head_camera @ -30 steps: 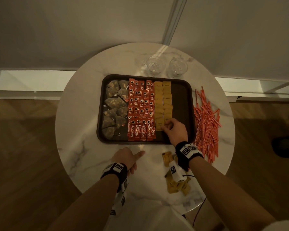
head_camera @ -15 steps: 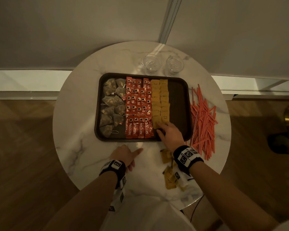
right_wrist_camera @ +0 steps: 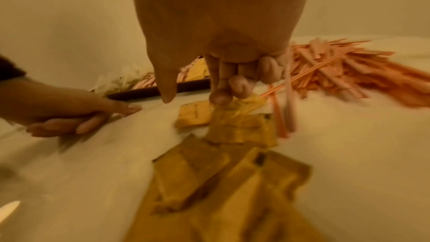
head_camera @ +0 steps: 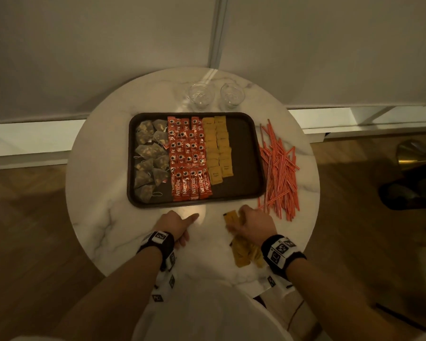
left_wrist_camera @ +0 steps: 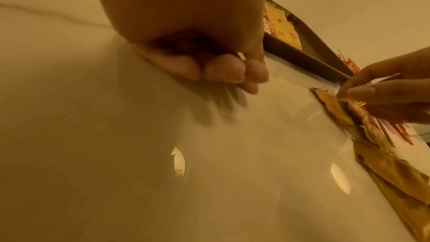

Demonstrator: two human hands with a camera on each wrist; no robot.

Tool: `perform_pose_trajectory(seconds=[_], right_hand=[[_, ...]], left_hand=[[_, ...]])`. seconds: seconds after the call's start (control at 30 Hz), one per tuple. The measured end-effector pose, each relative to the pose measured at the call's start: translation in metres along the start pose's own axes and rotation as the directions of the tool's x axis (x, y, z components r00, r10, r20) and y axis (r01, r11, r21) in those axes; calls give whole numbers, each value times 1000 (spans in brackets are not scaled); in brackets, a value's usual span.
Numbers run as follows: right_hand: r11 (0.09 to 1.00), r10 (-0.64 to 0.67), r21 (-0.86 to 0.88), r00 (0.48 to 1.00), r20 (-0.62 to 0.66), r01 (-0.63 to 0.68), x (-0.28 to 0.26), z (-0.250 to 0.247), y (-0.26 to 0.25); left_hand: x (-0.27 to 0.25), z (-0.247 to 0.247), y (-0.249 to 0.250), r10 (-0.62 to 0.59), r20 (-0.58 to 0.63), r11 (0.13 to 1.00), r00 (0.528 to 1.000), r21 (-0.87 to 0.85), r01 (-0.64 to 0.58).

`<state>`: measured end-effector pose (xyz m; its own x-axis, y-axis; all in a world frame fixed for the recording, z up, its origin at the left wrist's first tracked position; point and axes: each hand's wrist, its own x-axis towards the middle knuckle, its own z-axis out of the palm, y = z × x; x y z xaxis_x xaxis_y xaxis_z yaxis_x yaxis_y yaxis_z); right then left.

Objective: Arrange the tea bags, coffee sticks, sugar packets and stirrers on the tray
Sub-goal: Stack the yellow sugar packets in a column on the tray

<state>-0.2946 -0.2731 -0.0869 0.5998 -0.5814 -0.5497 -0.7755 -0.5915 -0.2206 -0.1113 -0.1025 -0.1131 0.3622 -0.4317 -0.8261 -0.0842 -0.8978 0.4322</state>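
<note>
The right hand has its grip pinched on a sugar packet from the loose pile on the tabletop, just below the tray. The left hand rests on the tabletop, fingers loosely curled, holding nothing; stirrers lie beside the tray's right edge

We can read "NESCAFE" on the red coffee sticks nearest us on the tray; the sugar packets' print looks too small to read.

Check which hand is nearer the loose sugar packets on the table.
Right. The right hand is over the loose sugar packets, fingertips on the top one. The left hand rests on bare table to their left, touching none.
</note>
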Motion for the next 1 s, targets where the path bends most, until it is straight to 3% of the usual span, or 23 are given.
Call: perform_pose_trajectory(seconds=[0.17, 0.27, 0.4, 0.5, 0.57, 0.7, 0.87, 1.0], right_hand=[[996, 1, -87, 1000, -25, -3, 8, 13, -21], [1000, -5, -28, 1000, -16, 4, 8, 10, -25], [940, 4, 342, 1000, 15, -9, 0, 3, -30], [768, -66, 639, 998, 0, 51, -15, 2, -39], [665, -98, 739, 994, -55, 107, -26, 0, -47], [552, -130, 820, 987, -95, 151, -42, -3, -55], [506, -108, 859, 994, -28, 79, -49, -1, -56], [550, -134, 834, 990, 37, 43, -52, -1, -55]], left_hand=[[0, 3, -6, 34, 0, 996, 999, -81, -34], [-2, 6, -8, 35, 10, 982, 999, -184, -33], [-10, 10, 0, 40, 82, 930, 996, -366, -7], [-26, 13, 11, 83, 266, 875, 960, -480, 57], [-39, 14, 18, 144, 322, 833, 936, -549, 61], [-54, 18, 21, 242, 234, 734, 942, -679, -20], [-55, 19, 12, 205, 24, 735, 978, -664, -138], [-58, 13, 17, 292, -35, 728, 956, -641, -245]])
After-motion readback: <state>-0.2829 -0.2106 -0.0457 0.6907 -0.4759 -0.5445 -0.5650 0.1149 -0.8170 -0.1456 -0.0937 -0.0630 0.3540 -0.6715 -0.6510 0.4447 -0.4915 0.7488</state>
